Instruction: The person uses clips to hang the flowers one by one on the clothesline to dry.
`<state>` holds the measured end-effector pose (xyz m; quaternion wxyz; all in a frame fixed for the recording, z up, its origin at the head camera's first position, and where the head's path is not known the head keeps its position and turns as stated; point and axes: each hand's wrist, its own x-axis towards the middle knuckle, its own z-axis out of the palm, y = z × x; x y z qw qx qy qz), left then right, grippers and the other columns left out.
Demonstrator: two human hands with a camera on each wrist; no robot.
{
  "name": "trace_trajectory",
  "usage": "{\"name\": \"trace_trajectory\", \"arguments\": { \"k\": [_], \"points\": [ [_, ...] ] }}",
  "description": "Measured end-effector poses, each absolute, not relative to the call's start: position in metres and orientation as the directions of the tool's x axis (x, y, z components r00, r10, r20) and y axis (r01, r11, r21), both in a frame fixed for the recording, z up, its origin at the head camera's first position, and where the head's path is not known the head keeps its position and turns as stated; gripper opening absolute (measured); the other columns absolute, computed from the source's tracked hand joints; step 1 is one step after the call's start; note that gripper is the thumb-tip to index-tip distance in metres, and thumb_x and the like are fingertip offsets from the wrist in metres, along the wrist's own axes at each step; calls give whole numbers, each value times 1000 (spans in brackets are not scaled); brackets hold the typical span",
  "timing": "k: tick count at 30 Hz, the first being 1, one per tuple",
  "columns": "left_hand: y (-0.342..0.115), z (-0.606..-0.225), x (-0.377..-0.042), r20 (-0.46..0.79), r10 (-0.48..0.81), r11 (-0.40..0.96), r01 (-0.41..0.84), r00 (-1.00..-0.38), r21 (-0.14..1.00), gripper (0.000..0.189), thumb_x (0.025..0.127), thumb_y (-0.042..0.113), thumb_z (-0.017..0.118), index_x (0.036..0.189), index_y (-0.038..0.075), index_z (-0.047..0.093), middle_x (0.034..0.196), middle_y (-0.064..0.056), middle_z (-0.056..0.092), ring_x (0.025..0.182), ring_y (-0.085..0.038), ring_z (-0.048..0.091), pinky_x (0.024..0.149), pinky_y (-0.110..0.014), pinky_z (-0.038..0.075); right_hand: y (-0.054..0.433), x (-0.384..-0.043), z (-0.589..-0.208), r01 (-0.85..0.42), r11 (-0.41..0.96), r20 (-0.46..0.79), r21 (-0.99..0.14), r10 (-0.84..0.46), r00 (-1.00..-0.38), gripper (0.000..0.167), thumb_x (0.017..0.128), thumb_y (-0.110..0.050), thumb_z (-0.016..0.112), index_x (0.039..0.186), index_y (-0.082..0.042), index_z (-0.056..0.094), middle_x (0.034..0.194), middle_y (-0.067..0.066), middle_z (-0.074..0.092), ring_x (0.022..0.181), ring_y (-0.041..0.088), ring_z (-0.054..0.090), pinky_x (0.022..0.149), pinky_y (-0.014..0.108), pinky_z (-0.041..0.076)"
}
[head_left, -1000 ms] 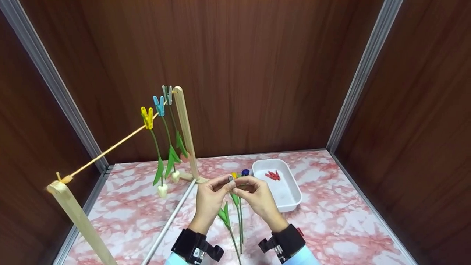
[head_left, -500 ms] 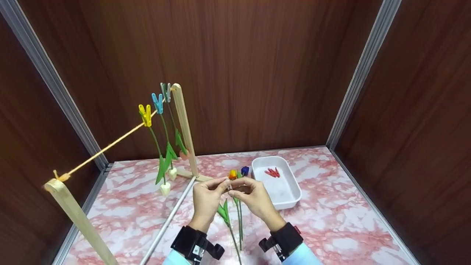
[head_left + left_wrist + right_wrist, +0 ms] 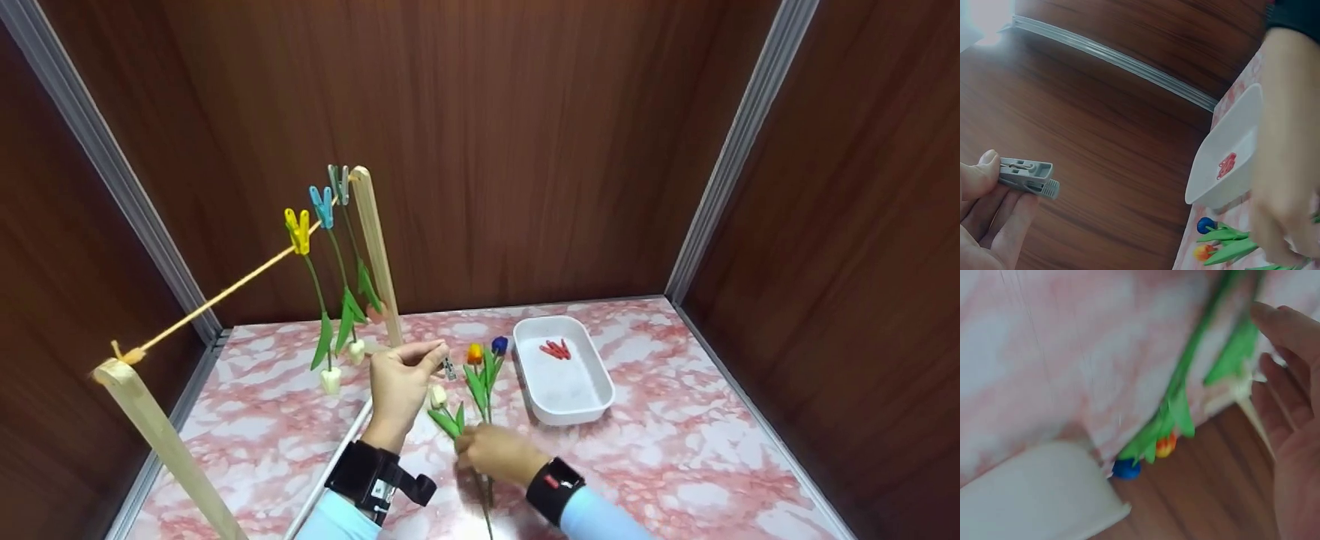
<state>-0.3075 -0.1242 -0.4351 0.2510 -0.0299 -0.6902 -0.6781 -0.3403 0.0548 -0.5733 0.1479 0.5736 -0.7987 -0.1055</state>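
Observation:
A grey clothespin is pinched between the thumb and fingers of my left hand, raised above the table. My right hand is low over the flower stems, blurred by motion. In the right wrist view its fingers are spread and loosely bent, fingertips right beside a green stem. A white artificial tulip lies on the table, its stem running under the right hand. Behind it lie an orange-yellow tulip and a blue tulip, their stems partly covered by that hand.
A white tray holding several red clothespins stands to the right. At left, a cord runs between wooden posts. Yellow, blue and grey clothespins on it hold upside-down tulips.
Both hands were together at the clothespin. Now the right hand has left it and moved down to the stems, while the left hand keeps the clothespin and has shifted slightly left.

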Motion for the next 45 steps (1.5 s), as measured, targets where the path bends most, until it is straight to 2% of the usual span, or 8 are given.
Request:
{"name": "trace_trajectory", "arguments": {
  "k": [2,8,20,24,28,34,39,45],
  "points": [
    [-125,-435,-306,384,-295,79,379,-875,922,12,84,8,85,91,-1,81,83,-13,77,69,-28,73,60,-24,58,49,-338,-582,-868,268,118,419,-963,-241,18,82,-29,82,98,-36,81,100,-15,67,94,7,62,83,20,53],
    [-131,-435,-305,389,-300,70,386,-871,920,11,84,6,85,91,-1,81,85,-15,77,73,-26,74,65,-27,60,35,-338,-587,-817,228,91,529,-973,-212,2,82,-35,79,83,-36,79,85,-16,65,84,7,61,77,22,53],
    [-127,-423,-296,355,-300,101,340,-886,935,10,84,-5,81,92,-9,78,86,-22,76,76,-27,74,68,-23,60,34,-341,-591,-814,128,66,566,-992,-110,12,84,-24,77,83,-36,76,85,-20,69,83,4,62,78,21,54],
    [-126,-413,-292,344,-287,109,326,-894,939,10,84,-5,81,91,-10,77,86,-23,75,77,-33,74,68,-25,61,34,-345,-585,-874,141,148,466,-986,-80,10,83,-22,79,86,-29,73,88,-16,69,83,6,64,79,22,55],
    [-129,-416,-299,347,-282,118,326,-895,938,10,84,-2,81,92,-9,78,86,-21,76,77,-36,74,64,-24,60,37,-350,-572,-941,197,289,274,-950,-114,17,79,-14,82,84,-20,68,86,-11,66,78,8,64,73,21,54],
    [-135,-414,-309,367,-268,140,341,-891,930,12,84,9,85,92,1,82,86,-15,77,76,-29,75,62,-24,59,44,-361,-548,-972,210,426,-104,-874,-234,23,79,3,75,94,-14,74,91,-5,68,82,6,63,76,12,51],
    [-136,-401,-313,385,-233,134,363,-893,922,11,84,12,86,92,4,83,87,-11,78,75,-21,74,66,-26,60,51,-367,-534,-901,192,480,-389,-793,-376,20,90,1,74,105,-12,78,104,-2,71,97,7,66,89,18,54],
    [-135,-378,-317,427,-206,167,399,-880,902,8,84,12,86,90,7,84,88,-8,79,77,-16,74,68,-24,60,53,-372,-519,-830,209,484,-517,-728,-485,16,99,-9,68,113,-13,76,110,-1,72,102,9,66,91,25,56]
  ]
}}
